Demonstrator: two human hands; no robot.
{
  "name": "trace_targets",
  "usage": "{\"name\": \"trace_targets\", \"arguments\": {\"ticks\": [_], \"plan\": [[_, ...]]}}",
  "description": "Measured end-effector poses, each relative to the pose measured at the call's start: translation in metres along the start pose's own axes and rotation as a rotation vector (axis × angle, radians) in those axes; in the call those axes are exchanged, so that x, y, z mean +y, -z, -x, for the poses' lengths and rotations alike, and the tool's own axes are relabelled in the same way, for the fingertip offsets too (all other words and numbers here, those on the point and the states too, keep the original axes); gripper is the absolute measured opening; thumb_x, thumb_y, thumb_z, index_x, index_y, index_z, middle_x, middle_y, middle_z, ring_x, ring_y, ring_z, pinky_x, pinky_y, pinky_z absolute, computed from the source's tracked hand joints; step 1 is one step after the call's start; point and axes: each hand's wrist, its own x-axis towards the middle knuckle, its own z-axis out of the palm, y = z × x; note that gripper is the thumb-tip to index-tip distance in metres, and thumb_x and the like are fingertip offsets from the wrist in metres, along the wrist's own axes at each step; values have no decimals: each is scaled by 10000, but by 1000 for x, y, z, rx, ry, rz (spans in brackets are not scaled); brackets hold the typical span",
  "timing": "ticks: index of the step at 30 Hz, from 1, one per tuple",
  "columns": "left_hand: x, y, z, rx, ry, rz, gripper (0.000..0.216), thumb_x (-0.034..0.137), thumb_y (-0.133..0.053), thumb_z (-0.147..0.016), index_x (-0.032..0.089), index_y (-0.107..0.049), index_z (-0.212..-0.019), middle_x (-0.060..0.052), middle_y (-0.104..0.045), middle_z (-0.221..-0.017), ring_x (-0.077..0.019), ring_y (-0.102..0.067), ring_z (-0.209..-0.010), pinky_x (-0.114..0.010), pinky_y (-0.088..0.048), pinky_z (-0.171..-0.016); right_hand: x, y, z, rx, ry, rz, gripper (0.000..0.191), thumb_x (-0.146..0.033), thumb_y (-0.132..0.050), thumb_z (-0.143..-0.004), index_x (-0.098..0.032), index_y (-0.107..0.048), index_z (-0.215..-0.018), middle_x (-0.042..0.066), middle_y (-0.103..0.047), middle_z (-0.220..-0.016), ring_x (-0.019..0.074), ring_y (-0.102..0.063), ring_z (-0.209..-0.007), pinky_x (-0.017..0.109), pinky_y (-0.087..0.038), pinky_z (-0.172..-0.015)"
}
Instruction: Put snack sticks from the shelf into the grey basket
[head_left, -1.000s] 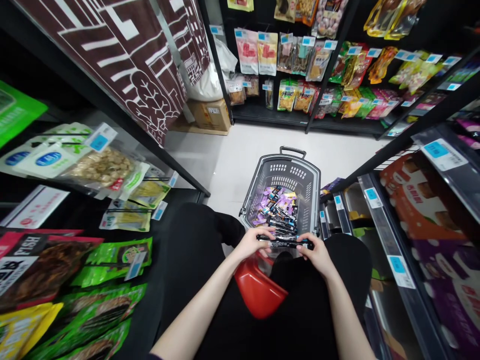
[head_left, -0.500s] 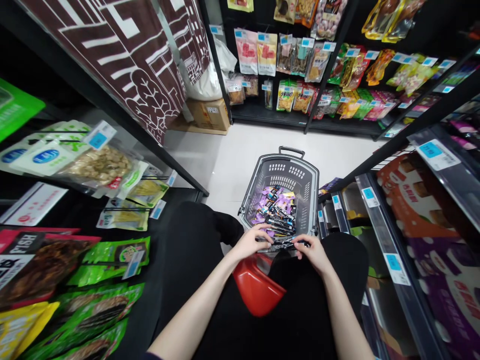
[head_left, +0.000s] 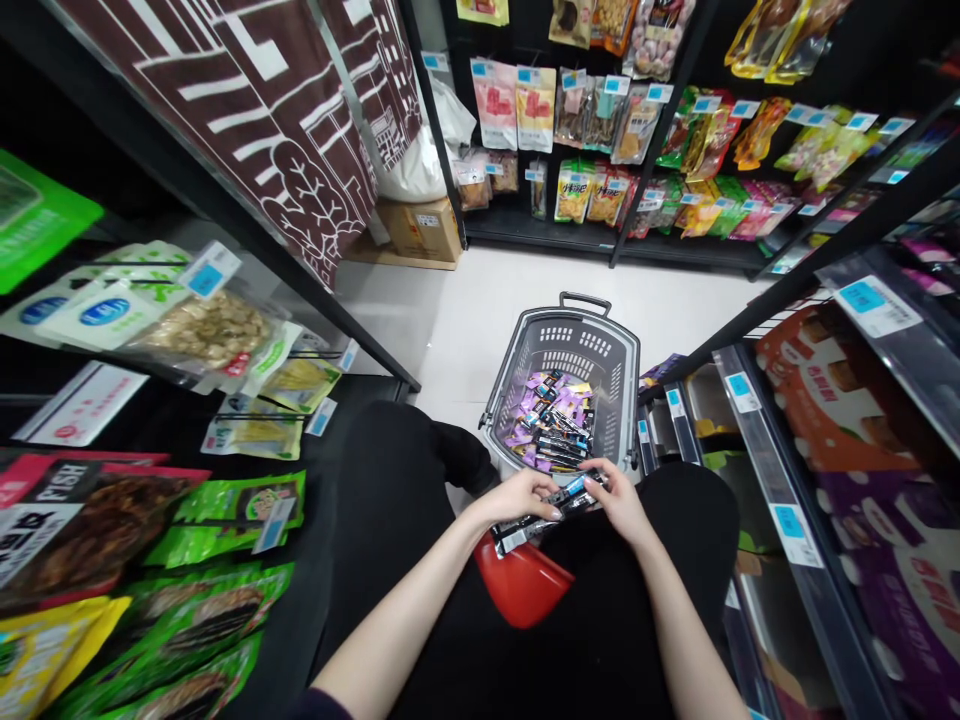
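Both my hands hold long, slim black snack packets (head_left: 517, 534) above my lap, just this side of the basket. My left hand (head_left: 529, 497) grips them near the middle, its fingers closed over the top. At their right end, my right hand (head_left: 607, 488) pinches them between thumb and fingers. How many packets are held I cannot tell. Beyond my hands, a grey shopping basket (head_left: 504, 375) stands on the floor. In it lies a loose heap of small purple and black packets (head_left: 555, 415). A red plastic object (head_left: 525, 585) sits below my hands, between my legs.
Shelving with green snack bags (head_left: 202, 620) lines the left side. On the right, shelves hold orange and purple cartons (head_left: 832, 400). Hanging snack pouches (head_left: 534, 110) fill the rack at the back. A cardboard box (head_left: 420, 232) stands on the floor at back left.
My hands have come back from the basket's near edge towards my lap, bringing the black packets fully into view. The basket and its heap look the same.
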Motion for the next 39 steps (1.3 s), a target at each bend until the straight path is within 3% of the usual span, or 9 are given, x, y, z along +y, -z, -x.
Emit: {"name": "trace_targets", "arguments": {"ticks": [7, 9, 12, 17, 22, 25, 30, 35, 39], "plan": [[-3, -5, 6, -156, 33, 121, 511, 361, -702, -666, 189, -536, -1118, -48, -645, -911, -147, -618, -641, -308, -481, -649, -1, 15, -3, 207, 144, 124, 295, -455, -569, -769, -203, -626, -910, 34, -618, -825, 150, -552, -621, 258, -470, -546], [-3, -4, 8, -149, 17, 169, 571, 323, -697, -678, 229, -478, -1197, -60, -634, -969, -144, -627, -622, -320, -498, -638, -3, 20, -3, 150, 103, 125, 305, -465, -592, -745, -198, -654, -879, 44, -637, -842, 149, -556, -584, 266, -472, -510], [-4, -3, 9, -5, -67, 133, 612, 264, -710, -658, 253, -478, -1225, -86, -600, -1100, -156, -643, -691, -319, -516, -661, -7, 24, -3, 40, 28, 131, 317, -418, -693, -660, -188, -685, -879, 28, -657, -765, 141, -563, -537, 279, -486, -520], [-5, -3, 8, 72, -59, 20, 473, 271, -647, -710, 207, -566, -1171, -124, -593, -1173, -173, -653, -656, -334, -536, -614, -10, 23, -2, -23, -27, 111, 276, -391, -728, -616, -178, -693, -789, 15, -656, -736, 127, -567, -520, 285, -497, -541], [1, 1, 8, 44, -234, -117, 372, 230, -621, -722, 202, -647, -1093, -106, -532, -1294, -270, -578, -1061, -386, -486, -854, -14, 23, 1, -66, -40, 40, 241, -386, -729, -613, -173, -673, -713, 6, -636, -727, 102, -539, -495, 271, -492, -526], [6, 1, 10, 51, -278, -173, 354, 206, -595, -742, 214, -648, -1091, -88, -503, -1329, -284, -490, -1182, -426, -406, -959, -14, 23, 2, -73, -52, 20, 240, -377, -728, -619, -168, -670, -720, 1, -629, -708, 97, -538, -490, 260, -488, -521], [7, -2, 8, 213, -242, -105, 299, 169, -668, -668, 213, -698, -962, -63, -648, -1141, -245, -533, -1126, -393, -336, -1022, -6, 21, -1, 15, -89, -42, 276, -395, -742, -603, -165, -668, -735, -8, -609, -660, 98, -548, -458, 248, -487, -484], [-7, 7, 1, 369, -130, 38, 300, 275, -719, -633, 132, -650, -888, -55, -693, -729, -191, -646, -673, -335, -511, -672, 1, 23, -5, 116, -63, -129, 294, -406, -755, -599, -167, -680, -753, 21, -631, -757, 132, -602, -559, 272, -534, -537], [-10, 18, 0, 467, -125, 145, 336, 274, -791, -531, 129, -622, -782, -24, -655, -686, -144, -616, -599, -278, -503, -617, 2, 25, -5, 122, -45, -153, 295, -397, -762, -600, -170, -703, -780, 39, -655, -816, 167, -635, -630, 328, -563, -618]]}}
